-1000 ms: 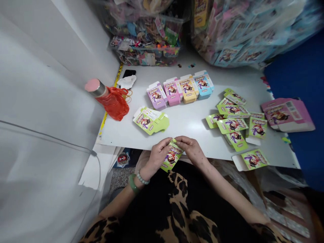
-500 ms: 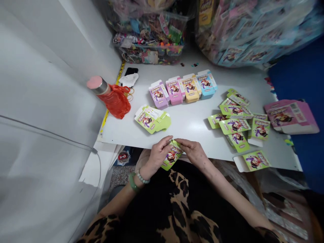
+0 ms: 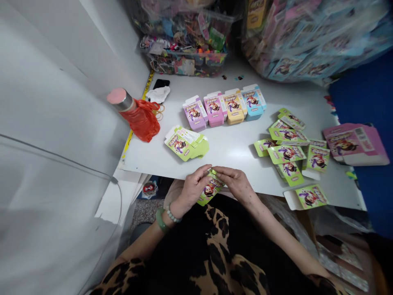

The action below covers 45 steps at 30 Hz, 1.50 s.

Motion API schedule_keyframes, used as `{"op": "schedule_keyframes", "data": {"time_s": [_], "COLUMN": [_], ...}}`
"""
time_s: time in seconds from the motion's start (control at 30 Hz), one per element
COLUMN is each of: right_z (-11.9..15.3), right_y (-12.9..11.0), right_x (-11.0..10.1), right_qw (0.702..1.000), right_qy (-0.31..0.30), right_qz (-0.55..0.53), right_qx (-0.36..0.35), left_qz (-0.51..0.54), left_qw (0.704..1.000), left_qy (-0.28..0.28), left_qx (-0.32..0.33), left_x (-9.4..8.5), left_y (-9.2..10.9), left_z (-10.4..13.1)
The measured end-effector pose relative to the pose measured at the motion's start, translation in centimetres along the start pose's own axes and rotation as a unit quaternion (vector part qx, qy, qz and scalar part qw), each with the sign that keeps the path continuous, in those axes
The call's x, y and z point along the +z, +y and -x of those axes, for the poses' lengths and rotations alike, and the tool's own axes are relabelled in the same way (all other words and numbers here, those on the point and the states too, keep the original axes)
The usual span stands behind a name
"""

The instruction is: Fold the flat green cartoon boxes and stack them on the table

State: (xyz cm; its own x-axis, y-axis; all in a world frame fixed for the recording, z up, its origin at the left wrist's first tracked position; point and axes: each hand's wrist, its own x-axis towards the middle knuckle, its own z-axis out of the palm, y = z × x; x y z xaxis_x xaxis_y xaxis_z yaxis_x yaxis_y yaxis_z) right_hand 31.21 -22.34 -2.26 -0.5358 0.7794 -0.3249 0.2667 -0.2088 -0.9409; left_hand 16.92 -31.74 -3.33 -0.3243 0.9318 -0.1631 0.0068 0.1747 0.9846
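Note:
A green printed box (image 3: 210,191) is between my two hands, just off the table's front edge. My left hand (image 3: 194,189) wraps round its left side, with the thumb across the printed face. My right hand (image 3: 233,182) has its fingers closed at the box's top right corner, by a small green flap. Beyond my hands a flattened green carton stack (image 3: 181,145) lies on the table. Farther back stand a purple box stack (image 3: 195,116), a pink one (image 3: 215,111), an orange one (image 3: 234,110) and a blue one (image 3: 253,104) in a row.
Loose green boxes (image 3: 287,153) are heaped at the right of the white table (image 3: 227,151), beside flat pink cartons (image 3: 350,143). A bottle in a red bag (image 3: 145,123) stands left. Bulging plastic bags (image 3: 301,53) fill the back.
The view has shifted slightly. My right fingers have curled in at the top of the green box, where a small flap now shows. My left hand still holds it.

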Motion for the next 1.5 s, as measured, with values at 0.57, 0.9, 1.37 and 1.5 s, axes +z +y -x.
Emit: {"op": "schedule_keyframes", "data": {"time_s": [0.57,0.9,1.37,1.5], "right_z": [0.5,1.3,-0.2,0.9], "right_y": [-0.7,0.7,0.1,-0.1], "right_x": [-1.2,0.1,-0.3,0.6], "right_qw": [0.992,0.980,0.974,0.935], "right_qy": [-0.115,0.008,-0.013,0.018], "right_qz": [0.039,0.183,0.222,0.346], "right_qx": [0.021,-0.074,-0.031,-0.077], "left_qz": [0.033,-0.056,-0.047,-0.036], "left_qw": [0.999,0.998,0.999,0.999], "left_qy": [-0.002,0.009,-0.011,-0.012], "left_qx": [-0.031,0.014,-0.002,-0.008], "left_x": [-0.7,-0.7,0.0,0.0], "left_y": [0.4,1.5,0.5,0.1], "left_z": [0.1,-0.3,-0.2,-0.4]}}
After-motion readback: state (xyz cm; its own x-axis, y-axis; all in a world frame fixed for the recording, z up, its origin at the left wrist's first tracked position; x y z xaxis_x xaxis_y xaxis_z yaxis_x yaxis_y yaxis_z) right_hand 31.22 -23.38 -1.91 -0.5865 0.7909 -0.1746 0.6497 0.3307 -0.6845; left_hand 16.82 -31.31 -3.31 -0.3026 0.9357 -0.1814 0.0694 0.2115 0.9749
